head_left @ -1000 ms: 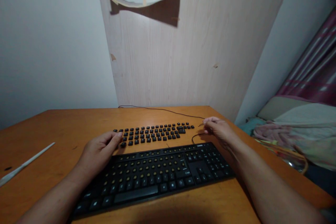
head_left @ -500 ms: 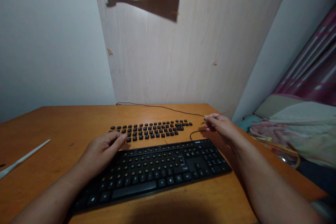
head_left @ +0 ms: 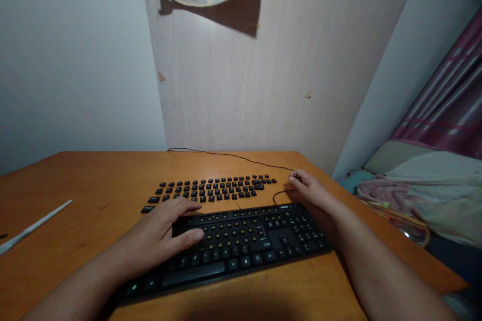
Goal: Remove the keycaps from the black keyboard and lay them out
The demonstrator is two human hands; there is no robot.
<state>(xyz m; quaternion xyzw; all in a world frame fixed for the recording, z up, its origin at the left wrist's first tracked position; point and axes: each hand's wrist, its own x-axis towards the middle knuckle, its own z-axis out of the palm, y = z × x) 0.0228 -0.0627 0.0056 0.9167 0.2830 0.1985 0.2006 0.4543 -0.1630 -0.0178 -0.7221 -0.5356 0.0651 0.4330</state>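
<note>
A black keyboard (head_left: 278, 235) lies on the desk, many of its keycaps off and the yellowish key stems bare. My left hand (head_left: 161, 235) rests across its left part, thumb and fingers spread apart, with no object seen in the grip. Beyond the keyboard, the loose black keycaps (head_left: 226, 190) stand in rows on the wood. My right hand (head_left: 307, 186) is at the keyboard's far right corner, beside the black cable (head_left: 276, 194). Its fingers are pinched together. Something small and dark shows between them, too little to name.
The brown wooden desk (head_left: 94, 175) meets a pale wall panel. A long white pointed object (head_left: 37, 225) lies at the left. More thin black cable (head_left: 233, 154) runs along the back edge. Past the desk's right side are bedding (head_left: 440, 180) and a purple curtain (head_left: 452, 95).
My left hand has come nearer over the keyboard and opened from a pinch into spread fingers. My right hand has dropped slightly and turned, its fingers still closed.
</note>
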